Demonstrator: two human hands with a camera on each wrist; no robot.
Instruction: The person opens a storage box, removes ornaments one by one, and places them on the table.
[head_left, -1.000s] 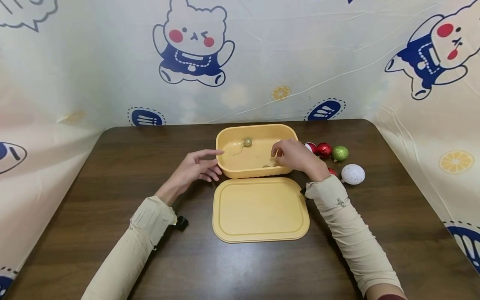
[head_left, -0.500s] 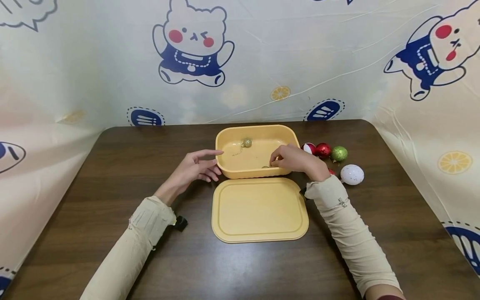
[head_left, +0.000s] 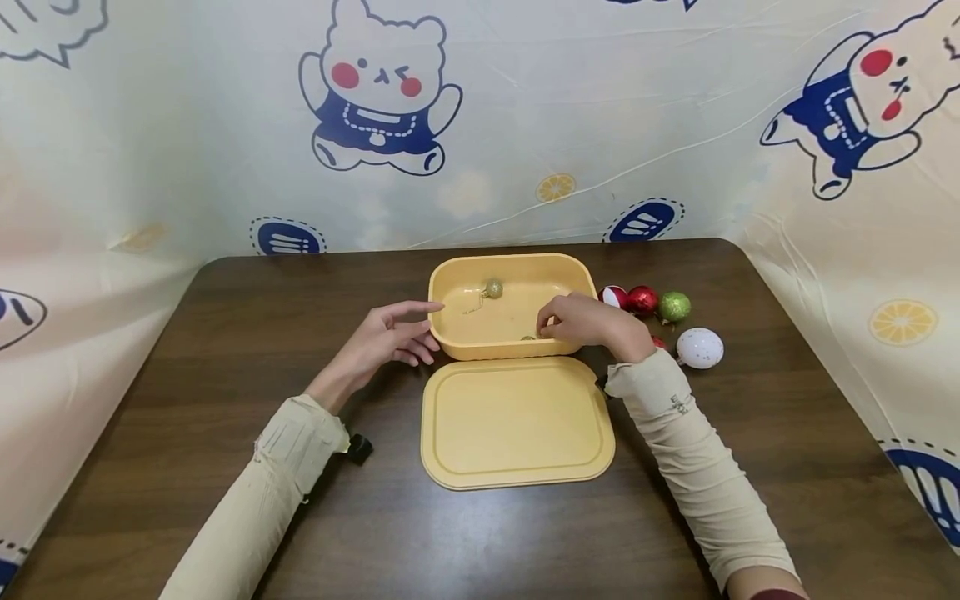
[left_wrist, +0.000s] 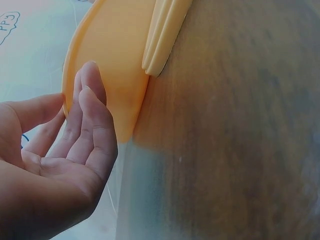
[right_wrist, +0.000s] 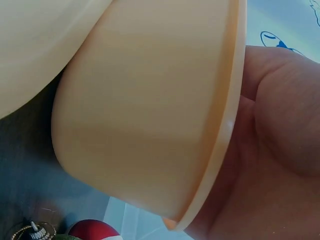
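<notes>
Relaxed left hand (head_left: 390,333) beside smooth rounded yellow plastic box (head_left: 480,342); right hand (head_left: 588,321) pinching glittery bauble (head_left: 528,337) inside.

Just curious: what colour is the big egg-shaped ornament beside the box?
White with small dark speckles, clearest in the head view.

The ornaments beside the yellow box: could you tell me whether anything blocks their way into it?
Nothing visible does. The yellow box is open, its lid flat in front. The ornaments lie just right of it; only the right hand reaches over the near rim.
</notes>
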